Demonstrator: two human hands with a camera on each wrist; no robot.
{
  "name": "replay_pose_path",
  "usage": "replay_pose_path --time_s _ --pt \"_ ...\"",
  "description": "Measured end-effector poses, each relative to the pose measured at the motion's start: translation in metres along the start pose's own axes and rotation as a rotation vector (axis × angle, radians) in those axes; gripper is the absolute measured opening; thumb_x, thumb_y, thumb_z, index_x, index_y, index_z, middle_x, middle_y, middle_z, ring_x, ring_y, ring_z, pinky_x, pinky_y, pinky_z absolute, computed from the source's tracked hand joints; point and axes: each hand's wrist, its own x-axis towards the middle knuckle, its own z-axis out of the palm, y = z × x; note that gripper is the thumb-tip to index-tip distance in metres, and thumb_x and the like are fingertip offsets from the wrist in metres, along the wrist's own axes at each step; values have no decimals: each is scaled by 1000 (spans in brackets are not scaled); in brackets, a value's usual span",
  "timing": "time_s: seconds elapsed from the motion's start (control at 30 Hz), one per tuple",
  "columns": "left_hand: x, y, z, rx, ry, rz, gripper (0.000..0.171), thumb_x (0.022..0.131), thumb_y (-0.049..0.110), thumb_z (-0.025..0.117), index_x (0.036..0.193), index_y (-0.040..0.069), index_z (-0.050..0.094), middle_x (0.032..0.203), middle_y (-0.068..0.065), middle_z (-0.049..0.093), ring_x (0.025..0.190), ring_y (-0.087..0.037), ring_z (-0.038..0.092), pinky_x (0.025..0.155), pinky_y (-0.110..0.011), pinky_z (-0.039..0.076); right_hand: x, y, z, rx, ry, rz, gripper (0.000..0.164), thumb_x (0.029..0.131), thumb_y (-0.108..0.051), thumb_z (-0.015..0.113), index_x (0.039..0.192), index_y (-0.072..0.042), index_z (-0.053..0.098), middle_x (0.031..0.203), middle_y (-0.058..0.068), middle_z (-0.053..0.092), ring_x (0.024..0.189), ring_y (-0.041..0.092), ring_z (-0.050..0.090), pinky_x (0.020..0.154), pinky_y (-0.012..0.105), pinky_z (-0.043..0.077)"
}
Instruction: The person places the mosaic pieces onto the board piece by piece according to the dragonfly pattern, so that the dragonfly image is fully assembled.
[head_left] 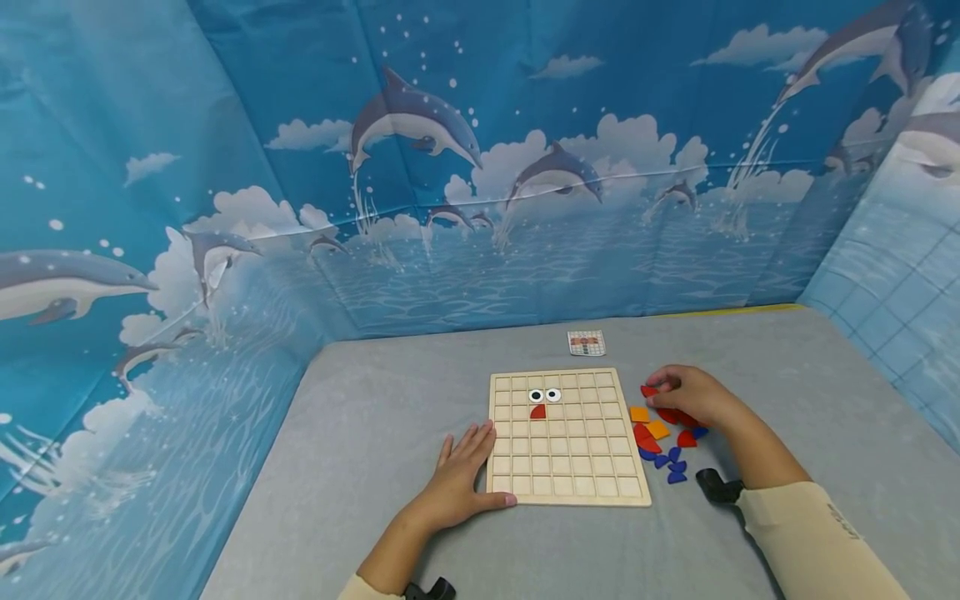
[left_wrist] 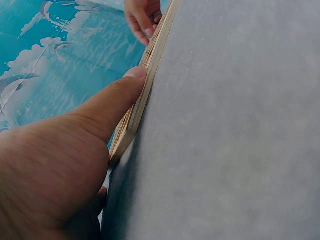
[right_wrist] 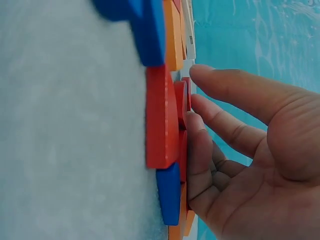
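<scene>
A square wooden grid board (head_left: 570, 450) lies on the grey surface. Two eye pieces (head_left: 536, 396) sit side by side in its upper cells, with a red quarter-circle piece (head_left: 537, 412) below the left one. My left hand (head_left: 459, 483) rests at the board's lower left corner, fingers along the left side and thumb (left_wrist: 117, 97) on the near edge. To the board's right, my right hand (head_left: 693, 395) pinches a red piece (head_left: 648, 390) between thumb and curled index finger, over more red pieces (right_wrist: 160, 120). Its palm partly hides the pile in the head view.
Orange squares (head_left: 657, 429), red pieces (head_left: 646, 439) and several small blue pieces (head_left: 677, 467) lie loose right of the board. A small pattern card (head_left: 586, 343) lies behind it. A dolphin-printed curtain (head_left: 480, 267) stands along the back and left.
</scene>
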Motion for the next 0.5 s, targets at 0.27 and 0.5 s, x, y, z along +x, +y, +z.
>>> replay_pose_path --time_s 0.27,0.5 --pt "0 0 0 -6 2 0 106 83 62 74 163 13 22 172 2 15 160 -26 8 126 -62 -2 0 -3 1 -43 25 7 37 91 -23 73 119 -1 62 103 15 61 93 27 54 76 32 49" --pt "0 0 2 -8 -6 -7 106 83 63 73 163 15 22 171 3 15 160 -26 9 126 -62 -1 1 1 3 -61 39 25 32 92 -21 71 116 -1 64 101 15 62 90 26 55 74 32 49"
